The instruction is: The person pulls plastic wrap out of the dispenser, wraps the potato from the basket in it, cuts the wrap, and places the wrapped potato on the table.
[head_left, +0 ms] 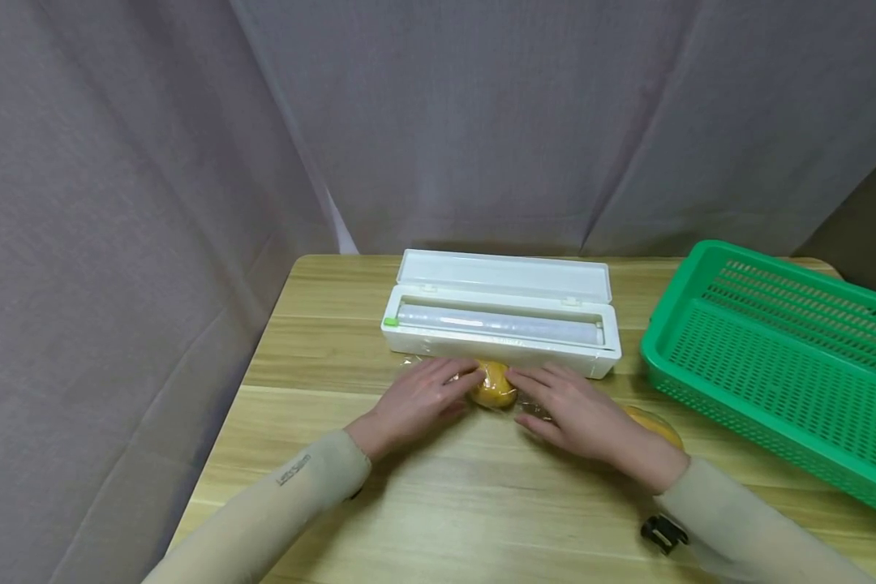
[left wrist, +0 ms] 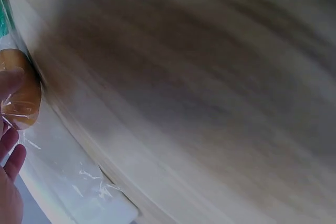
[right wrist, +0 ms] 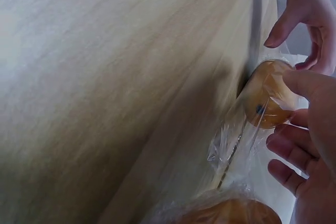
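A round orange-yellow fruit [head_left: 495, 386] with clear plastic film [right wrist: 226, 145] over it sits just in front of the long white film box [head_left: 504, 349]. My left hand [head_left: 427, 397] touches the fruit and film from the left, its fingers loosely bent. From the other side my right hand [head_left: 577, 410] reaches in with extended fingertips against the fruit, its thumb lower down by the film. In the right wrist view a dark spot shows on the fruit's skin. A second film-covered fruit [head_left: 655, 425] lies beside my right wrist, partly hidden by it.
The box lid [head_left: 504, 276] is raised at the back, with a film roll [head_left: 500, 323] inside. A green perforated basket [head_left: 759, 414] stands to the right. Grey curtains [head_left: 467, 122] hang behind the wooden table [head_left: 299, 341]. A black device [head_left: 663, 534] shows under the right sleeve.
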Action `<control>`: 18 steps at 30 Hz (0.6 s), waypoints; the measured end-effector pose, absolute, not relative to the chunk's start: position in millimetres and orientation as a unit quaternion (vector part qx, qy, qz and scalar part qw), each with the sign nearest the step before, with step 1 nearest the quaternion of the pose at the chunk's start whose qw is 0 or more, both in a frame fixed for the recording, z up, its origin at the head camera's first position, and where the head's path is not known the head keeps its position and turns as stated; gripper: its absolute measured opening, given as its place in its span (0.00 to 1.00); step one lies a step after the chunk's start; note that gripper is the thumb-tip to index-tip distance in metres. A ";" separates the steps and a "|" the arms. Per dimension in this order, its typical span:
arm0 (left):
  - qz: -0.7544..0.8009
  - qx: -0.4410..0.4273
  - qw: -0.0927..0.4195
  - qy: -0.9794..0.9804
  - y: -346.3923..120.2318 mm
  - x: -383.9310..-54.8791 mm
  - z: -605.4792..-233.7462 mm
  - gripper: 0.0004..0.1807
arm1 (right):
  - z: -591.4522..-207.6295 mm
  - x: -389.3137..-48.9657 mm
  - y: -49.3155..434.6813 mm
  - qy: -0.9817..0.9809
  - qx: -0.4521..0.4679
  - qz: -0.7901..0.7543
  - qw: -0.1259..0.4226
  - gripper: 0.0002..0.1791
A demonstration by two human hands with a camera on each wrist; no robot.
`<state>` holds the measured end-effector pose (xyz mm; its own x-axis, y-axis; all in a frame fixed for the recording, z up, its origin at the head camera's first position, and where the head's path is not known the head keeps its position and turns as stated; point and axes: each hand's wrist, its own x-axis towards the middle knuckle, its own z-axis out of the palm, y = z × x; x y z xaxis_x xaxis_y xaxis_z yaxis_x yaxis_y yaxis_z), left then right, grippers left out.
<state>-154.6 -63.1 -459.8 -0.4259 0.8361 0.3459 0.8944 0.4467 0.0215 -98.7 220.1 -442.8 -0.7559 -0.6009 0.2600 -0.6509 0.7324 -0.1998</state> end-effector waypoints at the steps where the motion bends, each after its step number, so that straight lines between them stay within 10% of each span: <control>1: -0.106 -0.514 0.141 -0.839 -62.1 -155.6 -459.9 0.31 | -442.6 -99.1 219.8 -0.926 0.338 0.146 0.091 0.35; 18: -0.110 -0.510 0.155 -0.839 -45.2 -163.2 -459.6 0.26 | -443.3 -105.9 220.6 -0.928 0.310 0.196 0.061 0.31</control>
